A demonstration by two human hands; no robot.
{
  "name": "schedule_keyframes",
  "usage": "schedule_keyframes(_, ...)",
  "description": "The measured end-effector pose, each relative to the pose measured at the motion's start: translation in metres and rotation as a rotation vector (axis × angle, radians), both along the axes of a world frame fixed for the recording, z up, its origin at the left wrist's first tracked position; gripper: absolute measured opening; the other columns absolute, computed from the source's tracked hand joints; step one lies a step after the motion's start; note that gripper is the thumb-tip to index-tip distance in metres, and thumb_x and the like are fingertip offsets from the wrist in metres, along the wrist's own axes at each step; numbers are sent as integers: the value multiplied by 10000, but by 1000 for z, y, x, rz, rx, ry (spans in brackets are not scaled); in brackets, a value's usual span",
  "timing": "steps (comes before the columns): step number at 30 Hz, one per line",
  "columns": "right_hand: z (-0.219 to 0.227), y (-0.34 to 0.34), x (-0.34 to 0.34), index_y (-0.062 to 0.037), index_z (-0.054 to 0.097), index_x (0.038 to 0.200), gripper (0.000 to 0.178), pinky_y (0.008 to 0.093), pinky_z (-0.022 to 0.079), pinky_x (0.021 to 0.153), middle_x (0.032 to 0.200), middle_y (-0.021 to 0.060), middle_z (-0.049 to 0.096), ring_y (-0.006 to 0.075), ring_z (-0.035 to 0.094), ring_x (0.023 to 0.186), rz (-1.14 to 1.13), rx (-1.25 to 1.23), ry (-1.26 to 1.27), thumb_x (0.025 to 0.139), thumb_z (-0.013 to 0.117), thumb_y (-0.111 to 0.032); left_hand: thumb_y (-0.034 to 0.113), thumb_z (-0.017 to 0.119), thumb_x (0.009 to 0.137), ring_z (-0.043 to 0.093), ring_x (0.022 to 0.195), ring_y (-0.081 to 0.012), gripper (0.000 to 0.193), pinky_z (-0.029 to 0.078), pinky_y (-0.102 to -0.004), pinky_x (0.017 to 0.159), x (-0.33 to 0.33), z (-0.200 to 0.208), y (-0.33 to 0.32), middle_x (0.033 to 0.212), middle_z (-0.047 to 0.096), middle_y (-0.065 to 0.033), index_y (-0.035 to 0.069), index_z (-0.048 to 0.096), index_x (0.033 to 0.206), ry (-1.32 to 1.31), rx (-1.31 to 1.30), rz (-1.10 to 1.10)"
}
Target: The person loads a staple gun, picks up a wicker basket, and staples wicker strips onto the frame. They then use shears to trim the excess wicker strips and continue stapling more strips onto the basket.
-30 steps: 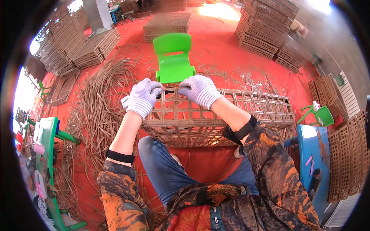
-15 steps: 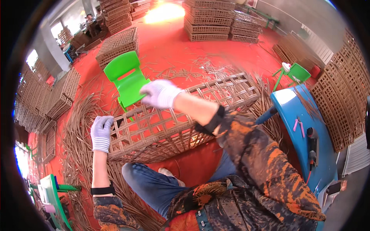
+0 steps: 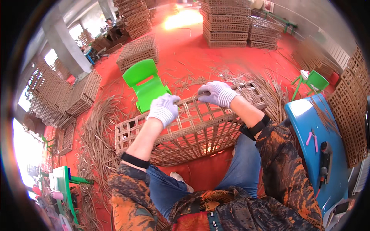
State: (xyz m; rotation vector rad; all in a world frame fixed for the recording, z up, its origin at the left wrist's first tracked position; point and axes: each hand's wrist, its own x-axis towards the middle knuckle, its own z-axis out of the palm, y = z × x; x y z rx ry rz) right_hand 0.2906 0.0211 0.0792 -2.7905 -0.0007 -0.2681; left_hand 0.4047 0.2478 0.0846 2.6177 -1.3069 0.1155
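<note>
A brown woven basket (image 3: 181, 134), long and open-latticed, lies tilted in front of my knees. My right hand (image 3: 219, 94), in a white ribbed glove, has its fingers curled over the basket's far rim. Close by on the left, my gloved left hand (image 3: 163, 109) reaches across the lattice to the same rim, fingers drawn together. Whatever is between its fingertips is hidden by the glove. Just beyond my left hand stands a green plastic chair (image 3: 146, 84).
Loose brown strips (image 3: 100, 134) are heaped left of the basket. At right, a blue table (image 3: 304, 154) carries pink-handled pliers (image 3: 313, 140) and a dark power tool (image 3: 325, 163). Stacked baskets (image 3: 225, 23) stand behind on the red floor, and a green stool (image 3: 65, 192) is at lower left.
My left hand has left the basket's left end and come to the far rim. My right hand has moved rightward along that rim. The whole view has shifted.
</note>
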Motion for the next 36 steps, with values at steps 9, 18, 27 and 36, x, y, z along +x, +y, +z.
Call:
schedule_keyframes(9,-2,-3,-9,-179,725,979,250,438,536,820,904,108,716,321,678,895,-66,-35,5,868,649,-390,268,626,841,664,952,-338,258,526,-433,860,-19,5,-24,994,702,-149,131,739,1028,20,58,43)
schedule_keyframes(18,9,-3,4,-146,751,951,255,404,536,810,872,93,724,299,688,869,-171,116,106,896,632,-365,284,654,862,667,922,-307,238,532,-424,810,-4,2,-20,962,705,-134,162,752,1041,58,34,53)
schedule_keyframes(27,-8,-9,-13,-153,751,952,225,403,531,811,910,109,720,303,681,900,-83,198,-50,893,631,-334,207,627,881,656,972,-331,272,521,-409,895,3,-19,15,1028,696,-152,139,718,1128,-6,-170,-161)
schedule_keyframes(36,-22,-9,0,-173,746,921,240,431,520,806,881,117,708,330,666,878,-102,178,-90,881,638,-384,168,659,852,663,936,-317,224,534,-392,875,9,-16,17,968,694,-147,122,745,1053,164,-197,-17)
